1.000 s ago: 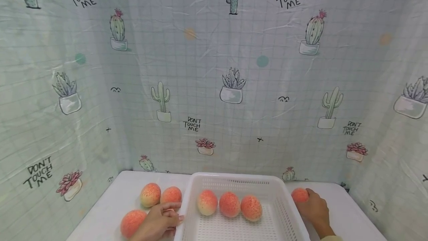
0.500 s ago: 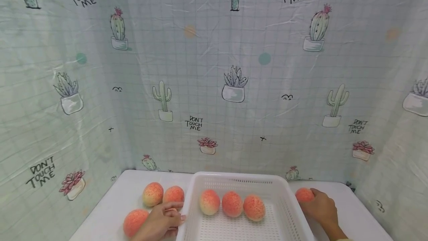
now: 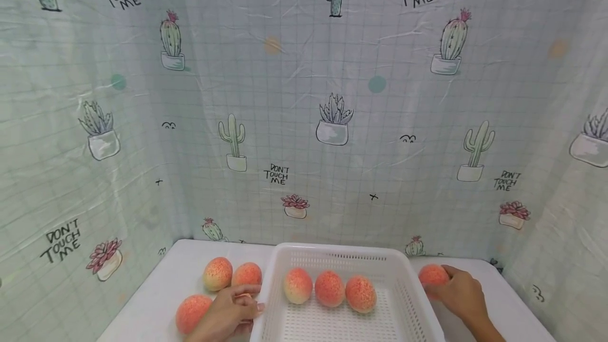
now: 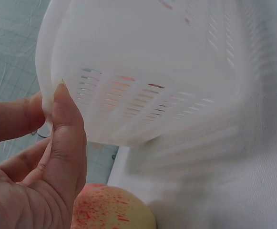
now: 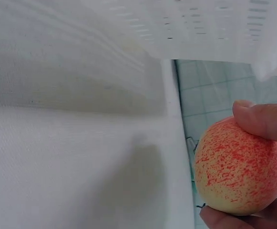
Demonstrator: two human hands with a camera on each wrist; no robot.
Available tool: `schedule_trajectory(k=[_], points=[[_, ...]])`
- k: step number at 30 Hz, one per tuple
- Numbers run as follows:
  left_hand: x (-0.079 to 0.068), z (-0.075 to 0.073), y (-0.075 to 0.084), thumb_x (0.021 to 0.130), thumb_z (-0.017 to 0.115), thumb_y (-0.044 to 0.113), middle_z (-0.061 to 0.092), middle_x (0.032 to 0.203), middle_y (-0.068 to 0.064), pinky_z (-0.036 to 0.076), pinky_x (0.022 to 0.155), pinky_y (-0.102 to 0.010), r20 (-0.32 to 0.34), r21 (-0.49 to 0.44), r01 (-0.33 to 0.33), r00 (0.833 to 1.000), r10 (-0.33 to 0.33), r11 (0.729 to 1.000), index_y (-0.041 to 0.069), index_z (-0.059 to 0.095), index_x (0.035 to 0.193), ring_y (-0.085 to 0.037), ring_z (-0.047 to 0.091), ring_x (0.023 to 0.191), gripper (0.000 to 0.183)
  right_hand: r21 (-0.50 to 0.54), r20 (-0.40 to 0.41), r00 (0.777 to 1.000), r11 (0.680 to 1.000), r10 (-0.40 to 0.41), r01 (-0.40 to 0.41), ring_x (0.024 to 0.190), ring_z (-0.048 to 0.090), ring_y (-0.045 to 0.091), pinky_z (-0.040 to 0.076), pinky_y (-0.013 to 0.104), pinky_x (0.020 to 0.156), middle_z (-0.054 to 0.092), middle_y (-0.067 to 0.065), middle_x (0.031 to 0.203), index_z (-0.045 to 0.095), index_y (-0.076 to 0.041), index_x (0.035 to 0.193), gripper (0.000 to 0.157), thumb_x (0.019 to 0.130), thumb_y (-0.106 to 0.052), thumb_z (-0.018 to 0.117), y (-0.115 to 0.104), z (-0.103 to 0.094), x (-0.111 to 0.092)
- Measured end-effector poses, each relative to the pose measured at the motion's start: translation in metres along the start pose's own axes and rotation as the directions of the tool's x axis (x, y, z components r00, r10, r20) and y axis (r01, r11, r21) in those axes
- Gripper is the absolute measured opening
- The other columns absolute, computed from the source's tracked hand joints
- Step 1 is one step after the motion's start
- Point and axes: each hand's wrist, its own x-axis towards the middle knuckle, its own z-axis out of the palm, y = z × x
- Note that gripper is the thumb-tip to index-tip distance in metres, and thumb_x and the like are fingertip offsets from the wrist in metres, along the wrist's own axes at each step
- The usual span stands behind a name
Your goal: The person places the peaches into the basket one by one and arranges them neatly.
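Observation:
My left hand (image 3: 225, 313) pinches the rim of a white perforated plastic basket (image 4: 143, 52) between thumb and fingers, on its left side. In my right hand (image 3: 458, 292) is a red-and-yellow peach (image 5: 241, 167), gripped with the thumb on one side and fingers on the other, just right of the basket's right wall. Inside the basket, a row of three peaches (image 3: 330, 289) lies toward the back. Left of the basket, more peaches (image 3: 218, 273) sit near my left hand, one of them mostly hidden behind its fingers.
The white table (image 3: 152, 300) carries the basket and loose fruit. A curtain (image 3: 304, 94) printed with cacti hangs behind it and along both sides. One peach (image 3: 193, 314) lies close to my left wrist.
The head view has shifted slightly. My right hand has turned a little around the peach it holds. The left hand stays at the basket rim, and the peaches in the basket have not moved.

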Motion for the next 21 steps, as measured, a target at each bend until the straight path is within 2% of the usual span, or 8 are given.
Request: schedule_trajectory(k=[3, 11, 21], points=[[0.001, 0.000, 0.000, 0.092, 0.079, 0.012, 0.059, 0.084, 0.003, 0.053, 0.070, -0.029, -0.004, 0.000, 0.001, 1.000, -0.001, 1.000, -0.011, 0.052, 0.142, -0.013, 0.060, 0.077, 0.061, 0.014, 0.018, 1.000, 1.000, -0.002, 0.002, 0.101, 0.066, 0.040, 0.061, 0.054, 0.083, 0.056, 0.039, 0.138, 0.046, 0.018, 0.143, 0.098, 0.077, -0.040, 0.088, -0.001, -0.008, -0.005], [0.000, 0.000, 0.000, 0.092, 0.078, 0.011, 0.058, 0.084, 0.003, 0.053, 0.070, -0.029, 0.003, -0.016, 0.003, 1.000, -0.003, 1.000, -0.011, 0.051, 0.141, -0.013, 0.059, 0.077, 0.061, 0.066, 0.059, 0.998, 0.998, -0.010, 0.006, 0.094, 0.066, 0.028, 0.062, 0.043, 0.073, 0.064, 0.033, 0.132, 0.048, 0.014, 0.145, 0.108, 0.072, -0.053, 0.090, -0.006, -0.034, -0.016], [0.000, 0.002, 0.002, 0.092, 0.078, 0.008, 0.057, 0.084, 0.003, 0.051, 0.067, -0.028, -0.019, -0.032, 0.026, 0.999, -0.026, 0.999, -0.010, 0.051, 0.142, -0.013, 0.058, 0.075, 0.060, 0.074, 0.077, 0.996, 0.997, -0.043, 0.037, 0.091, 0.067, 0.024, 0.060, 0.040, 0.070, 0.069, 0.029, 0.124, 0.051, 0.010, 0.145, 0.109, 0.071, -0.060, 0.089, -0.015, -0.054, -0.025]])
